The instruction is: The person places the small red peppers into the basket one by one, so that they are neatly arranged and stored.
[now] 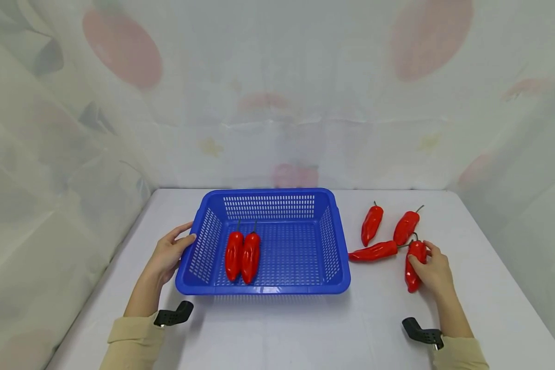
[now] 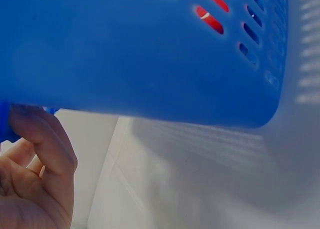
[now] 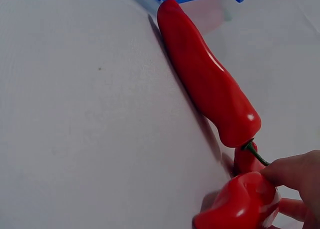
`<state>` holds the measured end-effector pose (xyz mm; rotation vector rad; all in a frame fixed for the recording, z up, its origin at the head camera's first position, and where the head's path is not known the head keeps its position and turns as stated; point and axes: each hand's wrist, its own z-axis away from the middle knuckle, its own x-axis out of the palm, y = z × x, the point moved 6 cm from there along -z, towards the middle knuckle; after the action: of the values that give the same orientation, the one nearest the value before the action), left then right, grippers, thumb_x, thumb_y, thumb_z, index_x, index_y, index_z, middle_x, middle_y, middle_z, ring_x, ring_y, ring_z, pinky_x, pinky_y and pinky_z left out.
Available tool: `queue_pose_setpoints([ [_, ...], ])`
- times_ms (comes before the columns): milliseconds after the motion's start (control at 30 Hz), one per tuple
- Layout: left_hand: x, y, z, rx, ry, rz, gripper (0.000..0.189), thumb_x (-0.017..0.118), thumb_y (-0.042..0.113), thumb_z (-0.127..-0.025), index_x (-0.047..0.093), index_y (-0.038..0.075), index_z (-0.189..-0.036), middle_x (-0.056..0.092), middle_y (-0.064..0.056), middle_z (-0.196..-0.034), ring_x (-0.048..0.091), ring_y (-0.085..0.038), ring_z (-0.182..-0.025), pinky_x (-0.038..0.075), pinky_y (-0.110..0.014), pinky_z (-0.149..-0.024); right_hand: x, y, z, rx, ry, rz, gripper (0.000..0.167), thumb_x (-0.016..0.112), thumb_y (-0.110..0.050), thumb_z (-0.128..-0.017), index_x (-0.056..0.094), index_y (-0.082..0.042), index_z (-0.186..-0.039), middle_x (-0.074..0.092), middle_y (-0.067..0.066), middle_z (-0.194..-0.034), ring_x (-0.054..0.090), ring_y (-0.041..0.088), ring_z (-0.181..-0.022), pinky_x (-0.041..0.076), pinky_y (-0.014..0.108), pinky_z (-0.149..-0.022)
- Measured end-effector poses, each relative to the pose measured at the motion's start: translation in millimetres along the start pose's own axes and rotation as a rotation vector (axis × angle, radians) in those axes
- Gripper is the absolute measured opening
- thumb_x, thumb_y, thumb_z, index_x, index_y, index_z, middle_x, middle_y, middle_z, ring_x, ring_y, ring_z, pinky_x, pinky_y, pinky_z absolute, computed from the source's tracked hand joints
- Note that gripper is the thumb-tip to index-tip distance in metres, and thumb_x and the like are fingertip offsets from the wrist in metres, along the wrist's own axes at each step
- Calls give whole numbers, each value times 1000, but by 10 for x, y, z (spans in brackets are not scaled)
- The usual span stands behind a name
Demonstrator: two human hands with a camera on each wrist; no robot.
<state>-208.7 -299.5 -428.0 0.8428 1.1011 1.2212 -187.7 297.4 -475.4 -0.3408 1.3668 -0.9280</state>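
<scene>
Blue rectangular perforated plastic basket [image 1: 263,290]: two long glossy red peppers [image 1: 233,257] inside, side by side; left hand [image 1: 168,252] with fingers curled round left rim; on white table [image 1: 305,334], right hand [image 1: 433,270], thumb and fingers clamped on glossy red pepper [image 1: 414,267]; three loose red peppers [image 1: 372,224] near, one between held pepper and basket

"Where do the fingers [image 2: 55,149] of the left hand [image 1: 166,254] end?"
"In the left wrist view, I can't tell; the blue basket [image 1: 263,290] hides some tips."
"And the gripped pepper [image 3: 240,204]?"
"Cut off below in the right wrist view."
"The head view crops both sleeves [image 1: 136,341]."
</scene>
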Motion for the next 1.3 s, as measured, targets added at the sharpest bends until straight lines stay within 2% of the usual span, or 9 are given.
queue_pose_setpoints([
  [200,-1,-2,-1,2,0,0,61,56,34,-92,29,18,-145,66,-1,-95,67,-16,-79,56,-35,-67,-22,31,-23,-37,-1,31,67,49,-20,-90,17,6,-143,29,36,-131,34,51,-114,50,55,-77],
  [533,4,12,8,6,7,-5,62,56,34,-92,29,17,-144,66,-1,-95,67,-15,-79,56,-36,-68,-41,93,-52,-49,4,67,68,51,-17,-90,15,3,-144,28,35,-132,33,52,-115,48,59,-78],
  [900,3,5,9,0,8,-4,61,56,34,-92,30,17,-144,66,-1,-96,67,-15,-80,56,-35,-68,-52,144,-29,16,-2,39,76,53,-29,-90,11,3,-145,27,35,-133,32,51,-118,47,56,-82],
  [1300,6,13,10,-1,5,2,63,57,35,-91,29,17,-144,65,-1,-96,67,-15,-80,56,-36,-68,-51,165,-6,50,5,51,77,56,-29,-88,13,6,-143,29,36,-129,34,51,-115,47,57,-81],
])
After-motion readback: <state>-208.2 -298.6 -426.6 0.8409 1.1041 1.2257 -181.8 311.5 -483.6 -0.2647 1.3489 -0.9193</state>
